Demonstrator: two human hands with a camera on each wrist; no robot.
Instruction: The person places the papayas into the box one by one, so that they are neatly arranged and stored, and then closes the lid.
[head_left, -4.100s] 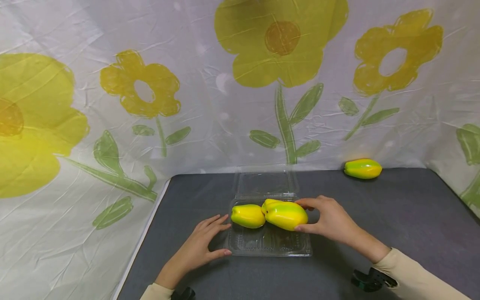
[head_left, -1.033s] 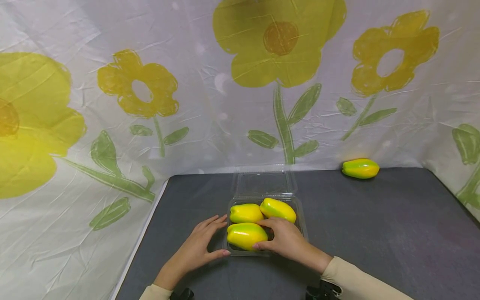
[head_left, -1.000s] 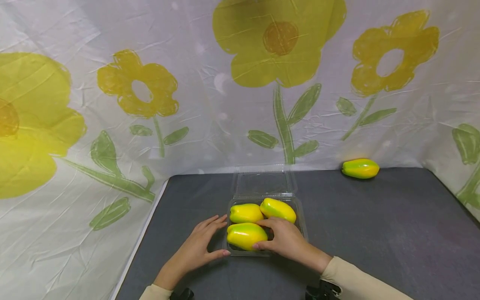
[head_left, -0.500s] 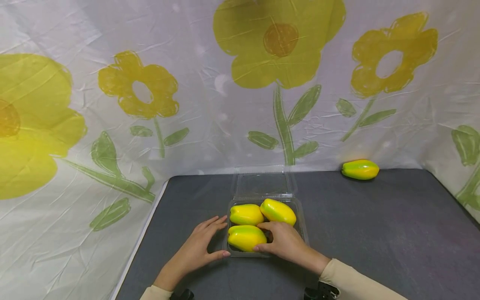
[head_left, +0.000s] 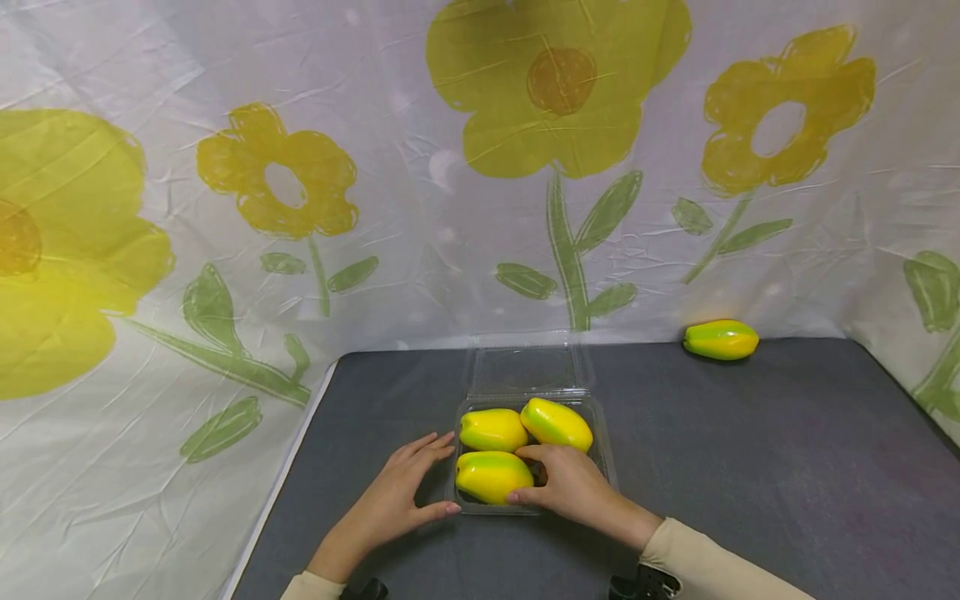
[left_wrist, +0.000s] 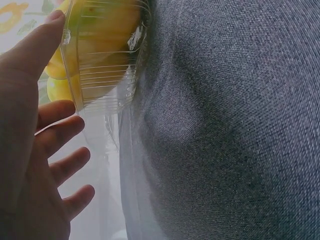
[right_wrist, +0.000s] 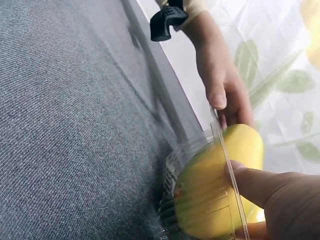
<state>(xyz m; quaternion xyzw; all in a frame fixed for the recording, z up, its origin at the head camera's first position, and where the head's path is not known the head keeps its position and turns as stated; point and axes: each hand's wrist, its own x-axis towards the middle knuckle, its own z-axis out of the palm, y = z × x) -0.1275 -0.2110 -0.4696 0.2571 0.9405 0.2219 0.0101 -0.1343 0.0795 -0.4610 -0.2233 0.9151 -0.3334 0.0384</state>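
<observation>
A clear plastic clamshell box stands on the table with its lid laid back. Three yellow-green papayas are inside: one at the back left, one at the back right and a front papaya. My right hand grips the front papaya by its right end, thumb on the near side and fingers on the far side. My left hand lies along the box's left side with fingers extended. In the left wrist view its thumb and fingertips are right at the box rim.
Another papaya lies at the back right of the dark grey table. The open lid reaches back toward the flower-print curtain behind the table.
The right hand has carried its papaya left and forward from over the box's back right into the front of the box, then settled slightly lower. The left hand has stayed by the box.
</observation>
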